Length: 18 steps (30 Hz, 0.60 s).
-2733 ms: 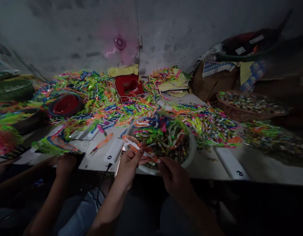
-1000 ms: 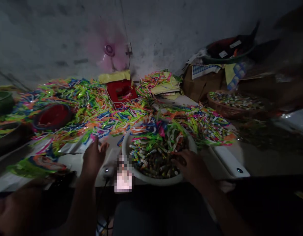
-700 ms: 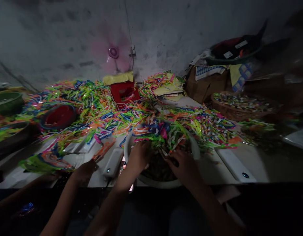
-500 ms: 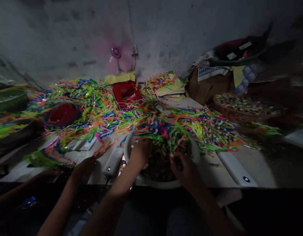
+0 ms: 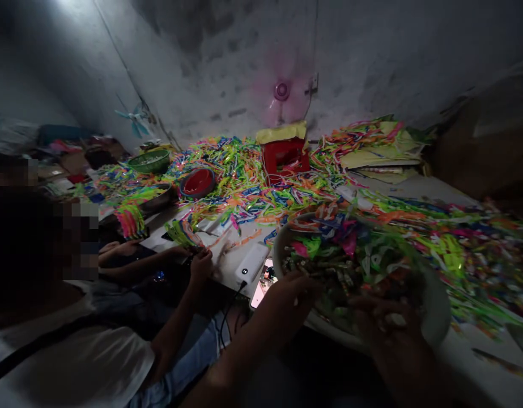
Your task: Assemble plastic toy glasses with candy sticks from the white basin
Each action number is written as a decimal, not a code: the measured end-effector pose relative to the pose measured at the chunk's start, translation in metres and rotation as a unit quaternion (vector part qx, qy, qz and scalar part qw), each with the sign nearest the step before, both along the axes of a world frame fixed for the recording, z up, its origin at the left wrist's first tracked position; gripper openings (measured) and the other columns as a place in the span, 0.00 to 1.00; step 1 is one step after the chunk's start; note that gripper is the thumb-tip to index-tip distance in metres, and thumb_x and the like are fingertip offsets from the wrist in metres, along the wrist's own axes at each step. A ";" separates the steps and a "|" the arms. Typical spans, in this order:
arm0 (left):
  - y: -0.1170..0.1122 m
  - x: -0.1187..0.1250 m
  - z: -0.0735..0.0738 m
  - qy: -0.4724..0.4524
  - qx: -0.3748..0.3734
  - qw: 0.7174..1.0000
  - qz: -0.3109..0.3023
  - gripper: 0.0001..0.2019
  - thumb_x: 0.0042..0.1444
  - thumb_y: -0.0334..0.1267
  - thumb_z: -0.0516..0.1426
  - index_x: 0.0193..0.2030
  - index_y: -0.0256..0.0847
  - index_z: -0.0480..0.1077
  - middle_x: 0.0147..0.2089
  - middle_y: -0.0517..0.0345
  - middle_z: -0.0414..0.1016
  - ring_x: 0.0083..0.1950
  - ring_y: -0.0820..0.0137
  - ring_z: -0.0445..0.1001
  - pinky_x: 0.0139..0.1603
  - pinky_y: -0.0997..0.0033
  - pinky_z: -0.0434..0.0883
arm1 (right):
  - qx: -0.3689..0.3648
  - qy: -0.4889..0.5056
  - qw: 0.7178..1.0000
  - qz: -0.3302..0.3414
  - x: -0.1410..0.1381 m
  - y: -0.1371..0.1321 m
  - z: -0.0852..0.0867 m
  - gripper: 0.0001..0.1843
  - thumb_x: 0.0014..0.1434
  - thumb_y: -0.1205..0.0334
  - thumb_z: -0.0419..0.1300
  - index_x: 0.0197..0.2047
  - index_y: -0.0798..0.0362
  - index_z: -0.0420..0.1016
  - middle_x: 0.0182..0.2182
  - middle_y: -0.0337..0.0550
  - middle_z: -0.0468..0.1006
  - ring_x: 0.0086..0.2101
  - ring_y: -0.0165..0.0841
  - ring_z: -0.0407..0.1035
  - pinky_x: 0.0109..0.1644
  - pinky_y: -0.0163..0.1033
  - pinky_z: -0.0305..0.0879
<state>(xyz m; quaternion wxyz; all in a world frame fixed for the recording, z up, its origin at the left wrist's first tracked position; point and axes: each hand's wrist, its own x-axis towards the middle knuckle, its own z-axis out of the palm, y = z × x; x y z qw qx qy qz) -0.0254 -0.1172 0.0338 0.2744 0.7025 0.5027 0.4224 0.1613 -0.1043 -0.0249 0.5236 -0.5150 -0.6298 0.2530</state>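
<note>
My left hand [image 5: 297,294] is at the near left rim of a big pale basin [image 5: 435,328], its fingers curled together. My right hand [image 5: 386,320] hovers over the basin's near side, fingers bent inward and closed. Whatever either hand pinches is too dark and blurred to make out. Inside the basin lie many small stubby pieces [image 5: 329,277], with bright plastic strips [image 5: 350,235] in pink, blue, orange and green heaped at the back.
To my left a co-worker [image 5: 74,351] holds green and orange strips [image 5: 180,235]. A white power bank [image 5: 251,263] and a lit phone [image 5: 263,286] lie left of the basin. Further back are a red box [image 5: 284,158], a running pink fan [image 5: 281,90] and a red bowl [image 5: 198,182].
My view has swung left, so the basin and hands appear further right and the co-worker comes into sight. Both hands stay at the basin; my left hand sits nearer its front left rim.
</note>
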 end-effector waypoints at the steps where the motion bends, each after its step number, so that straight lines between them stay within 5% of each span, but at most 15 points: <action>1: -0.002 0.002 -0.001 -0.011 -0.005 1.000 0.010 0.10 0.60 0.36 0.52 0.42 0.45 0.74 0.40 0.53 0.76 0.41 0.65 0.73 0.42 0.67 0.69 | -0.032 -0.013 0.999 0.012 -0.004 -0.006 0.001 0.13 0.57 0.48 0.54 0.31 0.47 0.57 0.33 0.43 0.78 0.36 0.37 0.73 0.35 0.38 0.67; 4: -0.002 0.004 -0.005 -0.038 -0.027 0.995 0.085 0.11 0.57 0.36 0.53 0.44 0.45 0.74 0.40 0.54 0.76 0.35 0.66 0.71 0.38 0.67 0.69 | -0.113 -0.057 0.991 0.039 -0.007 -0.017 0.001 0.16 0.56 0.43 0.54 0.30 0.47 0.63 0.23 0.37 0.74 0.23 0.33 0.68 0.25 0.34 0.63; 7: -0.004 0.009 -0.007 -0.116 -0.059 0.983 0.125 0.18 0.54 0.37 0.57 0.52 0.48 0.69 0.36 0.57 0.75 0.33 0.67 0.69 0.36 0.68 0.68 | -0.105 -0.055 0.992 0.045 0.000 -0.016 -0.002 0.18 0.54 0.42 0.56 0.26 0.47 0.62 0.17 0.34 0.69 0.18 0.30 0.64 0.21 0.32 0.62; 10: -0.007 0.020 -0.010 -0.269 -0.105 0.956 0.059 0.23 0.48 0.40 0.62 0.53 0.49 0.69 0.35 0.59 0.75 0.37 0.65 0.73 0.42 0.67 0.70 | -0.103 -0.024 0.993 0.057 0.000 -0.013 -0.005 0.19 0.51 0.42 0.59 0.24 0.47 0.62 0.19 0.36 0.72 0.19 0.31 0.67 0.21 0.32 0.64; 13: -0.009 0.027 -0.016 -0.392 -0.174 0.903 -0.025 0.14 0.47 0.42 0.63 0.42 0.43 0.75 0.37 0.55 0.78 0.42 0.61 0.76 0.48 0.63 0.70 | -0.134 0.017 0.988 0.068 -0.009 -0.015 -0.010 0.19 0.49 0.41 0.60 0.29 0.48 0.64 0.25 0.39 0.77 0.25 0.34 0.72 0.26 0.33 0.67; 18: -0.004 0.007 -0.019 -0.482 -0.238 0.843 0.039 0.18 0.48 0.48 0.63 0.43 0.41 0.73 0.37 0.54 0.80 0.35 0.65 0.78 0.32 0.70 0.73 | -0.159 0.087 0.980 0.080 -0.013 -0.015 -0.017 0.25 0.55 0.35 0.50 0.39 0.49 0.67 0.23 0.41 0.74 0.20 0.32 0.66 0.20 0.34 0.61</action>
